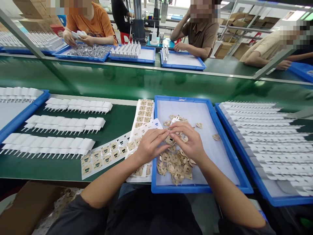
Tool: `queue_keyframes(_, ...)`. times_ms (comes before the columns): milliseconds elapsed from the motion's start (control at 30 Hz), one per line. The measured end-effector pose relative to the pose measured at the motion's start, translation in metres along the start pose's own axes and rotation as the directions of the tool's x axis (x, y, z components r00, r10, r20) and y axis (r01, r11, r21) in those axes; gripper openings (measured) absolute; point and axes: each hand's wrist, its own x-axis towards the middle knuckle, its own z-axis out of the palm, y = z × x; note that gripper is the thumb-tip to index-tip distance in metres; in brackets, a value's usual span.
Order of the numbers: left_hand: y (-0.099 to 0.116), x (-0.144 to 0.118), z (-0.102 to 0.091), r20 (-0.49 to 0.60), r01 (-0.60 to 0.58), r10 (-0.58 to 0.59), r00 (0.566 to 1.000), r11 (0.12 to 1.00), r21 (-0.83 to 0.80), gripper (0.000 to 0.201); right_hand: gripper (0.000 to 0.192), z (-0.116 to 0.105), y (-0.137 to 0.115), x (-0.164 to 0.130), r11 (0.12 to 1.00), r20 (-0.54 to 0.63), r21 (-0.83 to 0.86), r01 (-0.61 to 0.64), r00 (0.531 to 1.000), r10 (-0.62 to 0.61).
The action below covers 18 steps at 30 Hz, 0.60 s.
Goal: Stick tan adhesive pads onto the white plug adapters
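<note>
The left hand (153,143) and right hand (190,140) pinch a tan piece (170,140) over the blue tray (181,189), whose raised rim likely keeps the loose pieces (177,163) gathered, while sheets (105,155) lie alongside, seemingly for easy reach.

Plastic tray (181,188) (smooth), papery pieces (179,176)

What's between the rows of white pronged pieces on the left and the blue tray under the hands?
In the head view, white sheets bearing tan pieces lie there on the green bench, with the left hand over part of them.
</note>
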Motion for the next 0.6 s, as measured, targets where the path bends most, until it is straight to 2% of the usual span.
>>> queue_keyframes(100, 0.000, 0.001, 0.001, 0.002, 0.046, -0.046, 0.999, 0.998, -0.040, 0.052, 0.015, -0.002, 0.000, 0.000, 0.968, -0.001, -0.159, 0.195, 0.980, -0.197)
queue_keyframes(167, -0.001, 0.002, -0.001, 0.002, 0.107, -0.107, 0.994, 0.990, -0.091, 0.050, 0.013, -0.006, -0.002, 0.000, 0.971, 0.035, -0.105, 0.216, 0.976, -0.214)
queue_keyframes(267, -0.005, 0.005, -0.004, 0.011, 0.251, -0.252, 0.968, 0.959, -0.130, 0.045, 0.018, -0.021, -0.002, 0.000, 0.978, 0.046, 0.195, 0.075, 0.995, -0.086)
queue_keyframes(333, -0.008, 0.006, -0.006, 0.023, 0.341, -0.341, 0.940, 0.930, -0.135, 0.044, 0.025, -0.035, 0.003, 0.002, 0.961, 0.041, 0.267, -0.067, 0.997, 0.058)
queue_keyframes(400, -0.009, 0.007, -0.008, 0.034, 0.385, -0.385, 0.922, 0.908, -0.164, 0.043, 0.033, -0.047, 0.012, 0.004, 0.969, 0.128, 0.098, -0.229, 0.968, 0.216)
queue_keyframes(467, -0.009, 0.007, -0.009, 0.039, 0.394, -0.394, 0.918, 0.896, -0.204, 0.043, 0.038, -0.053, 0.024, 0.007, 0.924, 0.304, -0.206, -0.323, 0.876, 0.374)
queue_keyframes(500, -0.010, 0.008, -0.009, 0.034, 0.396, -0.399, 0.916, 0.892, -0.218, 0.043, 0.039, -0.054, 0.031, 0.008, 0.885, 0.382, -0.339, -0.320, 0.812, 0.440)
queue_keyframes(533, -0.010, 0.010, -0.010, 0.025, 0.407, -0.413, 0.910, 0.885, -0.227, 0.042, 0.038, -0.053, 0.037, 0.010, 0.847, 0.410, -0.441, -0.296, 0.773, 0.484)
queue_keyframes(567, -0.012, 0.012, -0.013, 0.016, 0.429, -0.437, 0.899, 0.874, -0.227, 0.043, 0.036, -0.052, 0.042, 0.011, 0.813, 0.407, -0.517, -0.269, 0.758, 0.509)
queue_keyframes(600, -0.013, 0.015, -0.016, 0.008, 0.457, -0.466, 0.885, 0.862, -0.218, 0.044, 0.036, -0.050, 0.046, 0.012, 0.789, 0.386, -0.560, -0.250, 0.764, 0.517)
